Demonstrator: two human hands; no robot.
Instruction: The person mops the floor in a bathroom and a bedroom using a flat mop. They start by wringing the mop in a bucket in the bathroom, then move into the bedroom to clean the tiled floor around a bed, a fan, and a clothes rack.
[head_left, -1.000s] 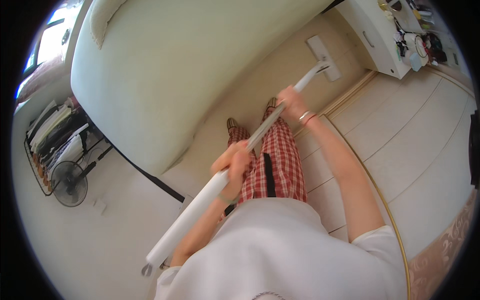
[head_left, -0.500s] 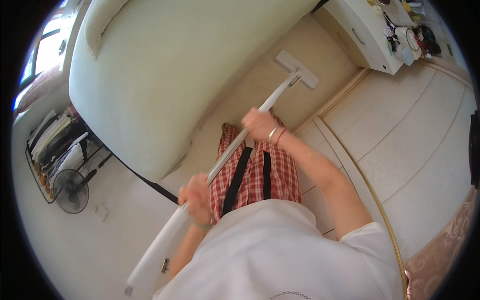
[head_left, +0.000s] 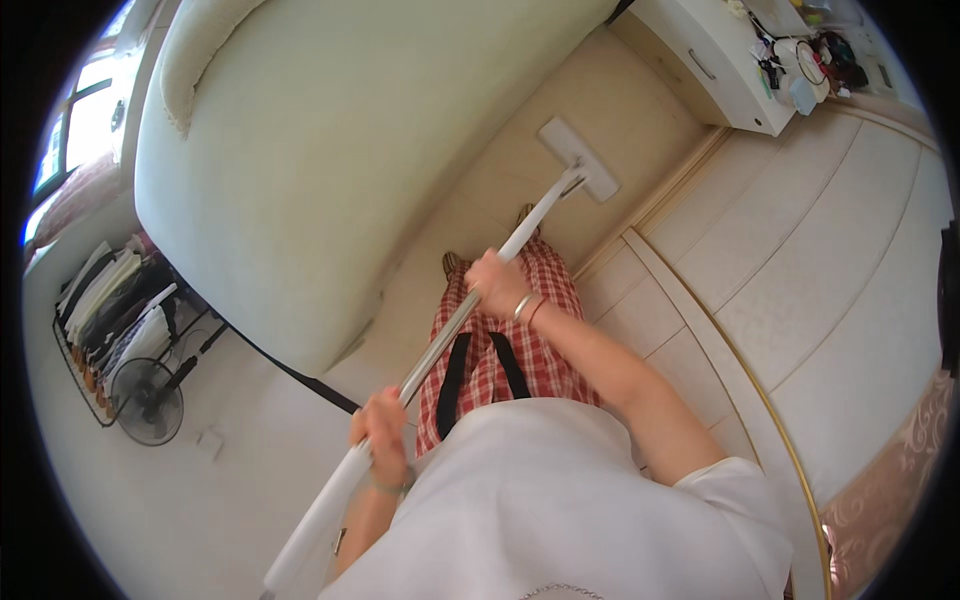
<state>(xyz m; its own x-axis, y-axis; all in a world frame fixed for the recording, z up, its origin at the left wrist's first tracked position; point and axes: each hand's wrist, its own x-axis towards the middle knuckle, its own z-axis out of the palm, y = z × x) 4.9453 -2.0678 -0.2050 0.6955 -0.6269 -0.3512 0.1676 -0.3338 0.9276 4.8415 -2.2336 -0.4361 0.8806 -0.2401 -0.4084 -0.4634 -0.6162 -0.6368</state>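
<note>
A long-handled flat mop (head_left: pixel 436 347) slants across my body, its pole silver in the middle and white at both ends. My left hand (head_left: pixel 384 430) is closed around the pole just above the thick white handle section. Further down, my right hand (head_left: pixel 494 284) wraps the pole where the silver part meets the lower white part. The flat white mop head (head_left: pixel 558 138) lies on the beige tiled floor (head_left: pixel 645 120) beyond my feet, between the bed and the cabinet. The fingers of both hands are partly hidden or slightly blurred.
A bed with a pale green sheet (head_left: pixel 320 150) fills the upper left. At the upper right stands a white cabinet (head_left: pixel 735 85) with small items on top. White sliding doors (head_left: pixel 790 260) run along the right. A black fan (head_left: pixel 148 402) and a rack of hanging clothes (head_left: pixel 115 310) are left.
The mop head has shifted slightly left and nearer. My right hand has come back toward me and left with the pole; my left hand has moved slightly nearer too.
</note>
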